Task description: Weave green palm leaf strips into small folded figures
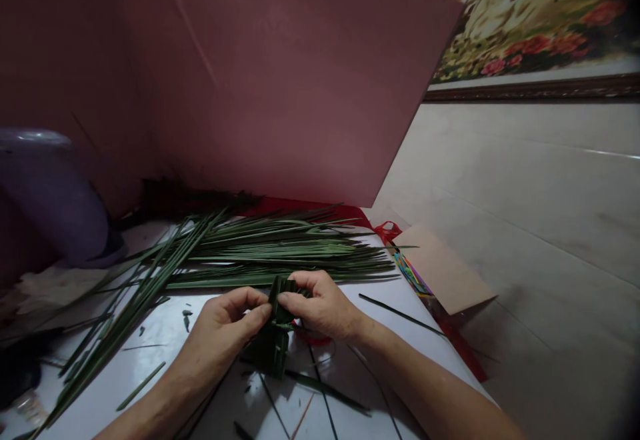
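Between my two hands is a dark green piece of folded palm leaf, held just above the white tabletop. My left hand pinches its left edge between thumb and fingertips. On the other side my right hand grips the upper right part, thumb on the near face and fingers curled behind. Part of the leaf piece is hidden by the fingers. Beneath the hands a bit of a red item shows; its kind cannot be made out. Loose leaf strips lie around and below the folded piece.
A big pile of long green leaves spreads across the back of the white table. At left stands a purple container-like object. A cardboard box with colourful items is beyond the right edge. A pink panel rises behind.
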The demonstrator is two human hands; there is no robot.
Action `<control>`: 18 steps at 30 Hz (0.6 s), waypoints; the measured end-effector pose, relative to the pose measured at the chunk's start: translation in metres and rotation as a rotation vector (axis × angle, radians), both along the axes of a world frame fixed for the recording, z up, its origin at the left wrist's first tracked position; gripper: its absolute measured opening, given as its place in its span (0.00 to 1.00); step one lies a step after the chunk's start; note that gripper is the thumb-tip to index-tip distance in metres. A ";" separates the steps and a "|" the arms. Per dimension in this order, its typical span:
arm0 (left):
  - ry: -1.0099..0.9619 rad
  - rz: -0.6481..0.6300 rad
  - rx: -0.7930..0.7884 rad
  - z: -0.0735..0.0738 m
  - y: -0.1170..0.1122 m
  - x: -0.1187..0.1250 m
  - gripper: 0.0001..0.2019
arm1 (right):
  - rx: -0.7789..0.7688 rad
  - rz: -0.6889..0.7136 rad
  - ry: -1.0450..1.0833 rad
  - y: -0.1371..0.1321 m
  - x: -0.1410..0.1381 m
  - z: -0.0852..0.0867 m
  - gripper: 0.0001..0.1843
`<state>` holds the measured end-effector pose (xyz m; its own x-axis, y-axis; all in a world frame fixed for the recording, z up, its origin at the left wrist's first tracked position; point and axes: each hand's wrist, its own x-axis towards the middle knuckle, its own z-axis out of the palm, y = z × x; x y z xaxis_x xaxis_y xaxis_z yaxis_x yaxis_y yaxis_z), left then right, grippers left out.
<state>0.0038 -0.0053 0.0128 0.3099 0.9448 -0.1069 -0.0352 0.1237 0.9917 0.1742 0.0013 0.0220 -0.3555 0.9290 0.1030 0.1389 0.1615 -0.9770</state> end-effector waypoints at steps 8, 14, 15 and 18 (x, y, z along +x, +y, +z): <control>-0.067 -0.049 -0.019 -0.004 0.003 -0.002 0.13 | -0.003 0.094 -0.019 -0.001 0.002 0.003 0.09; -0.081 -0.057 -0.017 0.003 0.000 -0.001 0.11 | -0.046 0.099 0.017 0.000 0.003 0.000 0.08; -0.081 -0.050 -0.028 0.004 -0.001 -0.001 0.12 | -0.057 0.089 0.020 0.000 0.002 0.000 0.08; -0.073 0.011 -0.054 0.007 -0.004 0.000 0.12 | -0.069 0.036 0.014 -0.001 0.000 -0.001 0.08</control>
<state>0.0039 -0.0088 0.0202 0.3088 0.9415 -0.1350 -0.1086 0.1759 0.9784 0.1746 0.0005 0.0212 -0.3877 0.9207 0.0439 0.1208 0.0980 -0.9878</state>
